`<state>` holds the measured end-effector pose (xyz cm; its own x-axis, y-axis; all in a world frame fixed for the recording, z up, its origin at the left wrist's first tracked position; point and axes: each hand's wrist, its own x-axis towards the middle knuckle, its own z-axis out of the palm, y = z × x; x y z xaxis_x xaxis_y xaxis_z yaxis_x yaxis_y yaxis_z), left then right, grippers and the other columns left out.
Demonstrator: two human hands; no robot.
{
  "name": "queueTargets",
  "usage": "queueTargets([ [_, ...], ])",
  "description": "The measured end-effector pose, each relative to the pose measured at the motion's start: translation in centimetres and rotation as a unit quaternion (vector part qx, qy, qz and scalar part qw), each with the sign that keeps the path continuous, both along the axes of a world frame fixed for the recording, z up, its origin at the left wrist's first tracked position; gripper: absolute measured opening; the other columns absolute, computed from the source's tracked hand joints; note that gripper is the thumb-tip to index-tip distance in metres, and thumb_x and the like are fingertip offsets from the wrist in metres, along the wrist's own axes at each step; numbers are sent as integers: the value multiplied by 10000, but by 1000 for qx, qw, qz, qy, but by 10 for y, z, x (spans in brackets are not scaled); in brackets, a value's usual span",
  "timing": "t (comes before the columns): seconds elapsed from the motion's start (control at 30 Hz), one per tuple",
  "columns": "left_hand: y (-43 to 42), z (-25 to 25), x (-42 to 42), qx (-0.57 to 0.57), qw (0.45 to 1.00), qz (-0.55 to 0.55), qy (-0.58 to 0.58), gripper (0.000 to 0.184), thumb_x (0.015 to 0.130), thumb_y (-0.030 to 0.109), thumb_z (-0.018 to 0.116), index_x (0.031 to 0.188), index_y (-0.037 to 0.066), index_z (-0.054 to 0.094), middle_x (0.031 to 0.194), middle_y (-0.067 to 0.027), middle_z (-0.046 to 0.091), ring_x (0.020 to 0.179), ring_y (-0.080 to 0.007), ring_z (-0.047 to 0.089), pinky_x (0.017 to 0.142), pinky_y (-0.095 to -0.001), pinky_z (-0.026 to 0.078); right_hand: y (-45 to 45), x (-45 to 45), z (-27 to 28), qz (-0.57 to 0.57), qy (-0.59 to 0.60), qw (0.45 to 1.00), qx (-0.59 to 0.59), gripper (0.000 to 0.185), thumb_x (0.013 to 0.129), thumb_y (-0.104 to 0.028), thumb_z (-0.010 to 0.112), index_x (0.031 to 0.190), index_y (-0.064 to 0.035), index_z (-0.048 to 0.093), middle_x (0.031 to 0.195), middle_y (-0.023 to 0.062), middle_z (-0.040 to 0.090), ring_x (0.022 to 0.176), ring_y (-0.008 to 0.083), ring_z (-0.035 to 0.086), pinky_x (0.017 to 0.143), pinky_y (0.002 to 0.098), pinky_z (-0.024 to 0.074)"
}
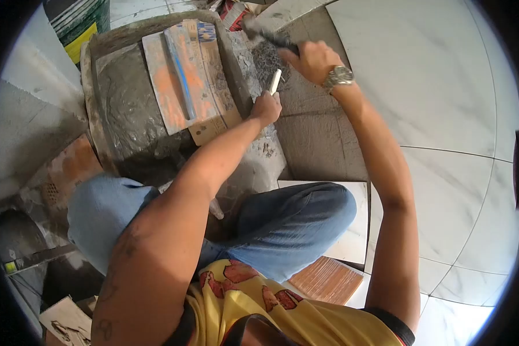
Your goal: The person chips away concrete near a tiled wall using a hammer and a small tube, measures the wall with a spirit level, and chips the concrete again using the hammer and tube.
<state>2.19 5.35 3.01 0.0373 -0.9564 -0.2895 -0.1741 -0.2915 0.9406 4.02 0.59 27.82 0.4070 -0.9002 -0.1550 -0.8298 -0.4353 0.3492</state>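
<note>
My left hand (267,108) is closed around a narrow white stick-like piece (275,82), whose upper end points away from me. Its lower part is hidden in my fist. Farther to the right, my right hand (317,60), with a metal watch at the wrist, grips the dark handle of a hammer-like tool (279,40). The tool's far end is smeared by motion. Beneath it lies a rough dark patch of broken mortar (266,60) beside the grey cement floor strip (311,132).
At the left, a mortar trough (88,86) holds wet grey mortar (124,98). Cardboard (225,106) and an orange-stained board (155,81) with a blue strip (180,75) lie across it. Large white tiles (421,75) cover the right side. A wood-look tile piece (327,281) lies by my knee.
</note>
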Motion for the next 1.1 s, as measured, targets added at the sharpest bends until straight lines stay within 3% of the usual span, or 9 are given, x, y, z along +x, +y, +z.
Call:
queueTargets([
  [0.23, 5, 15, -16, 28, 997, 71, 17, 440, 1009, 355, 420, 1009, -52, 588, 1005, -332, 645, 980, -468, 638, 860, -520, 516, 33, 41, 46, 68, -204, 976, -34, 632, 908, -630, 539, 854, -10, 647, 683, 238, 655, 683, 429, 664, 650, 490, 551],
  [0.27, 3, 12, -20, 18, 997, 70, 18, 449, 1008, 360, 415, 1011, -55, 588, 998, -333, 646, 976, -470, 639, 857, -520, 516, 30, 32, 36, 112, -188, 973, -71, 620, 922, -612, 559, 821, -5, 633, 589, 174, 614, 575, 349, 647, 571, 450, 507],
  [0.43, 2, 6, -17, 35, 995, 65, 71, 549, 1003, 422, 405, 1026, -88, 606, 955, -343, 649, 981, -499, 624, 903, -526, 485, -2, -33, -25, -36, 55, 995, 68, 590, 945, -579, 512, 1028, -22, 688, 979, 278, 686, 963, 415, 679, 826, 508, 546],
  [0.53, -1, -6, -27, 30, 997, 57, 41, 552, 1002, 422, 409, 1067, -99, 576, 1026, -352, 634, 1027, -499, 609, 912, -534, 477, -38, -54, -24, 2, 195, 968, 159, 623, 939, -607, 520, 922, -6, 683, 745, 253, 659, 790, 401, 681, 651, 492, 536],
  [0.73, 7, 4, -33, 22, 994, 101, 26, 453, 1008, 353, 437, 1004, -75, 586, 954, -336, 650, 942, -493, 637, 826, -543, 513, 17, 10, 18, 62, -94, 994, 9, 587, 938, -580, 545, 888, -7, 666, 738, 234, 667, 741, 409, 679, 646, 491, 535],
  [0.83, 6, 1, -30, -8, 997, 71, 8, 457, 1008, 357, 435, 1001, -72, 590, 943, -333, 653, 937, -482, 644, 818, -540, 517, 10, 1, -14, 70, -87, 994, 9, 590, 957, -577, 507, 889, -10, 655, 731, 234, 664, 725, 407, 678, 641, 480, 542],
  [0.9, 9, 8, -25, 7, 998, 62, 12, 456, 1009, 359, 428, 982, -61, 605, 960, -326, 658, 947, -471, 649, 826, -535, 521, -7, -33, -36, 45, 124, 990, 38, 602, 961, -595, 472, 978, -23, 659, 886, 228, 700, 767, 385, 703, 692, 469, 574],
  [0.97, 5, 4, -29, 15, 998, 69, 0, 453, 1008, 359, 429, 981, -56, 608, 974, -323, 659, 956, -472, 647, 833, -535, 521, -28, -35, -45, 31, 165, 981, 95, 619, 950, -616, 471, 997, -30, 662, 949, 226, 705, 790, 376, 710, 698, 464, 579],
  [1.1, 1, -2, -25, 19, 999, 44, 2, 464, 1004, 383, 435, 1015, -51, 601, 990, -310, 662, 965, -472, 645, 841, -532, 521, -6, 24, 2, 100, 46, 994, -5, 614, 942, -617, 488, 951, -30, 669, 904, 225, 706, 749, 380, 708, 665, 462, 577],
])
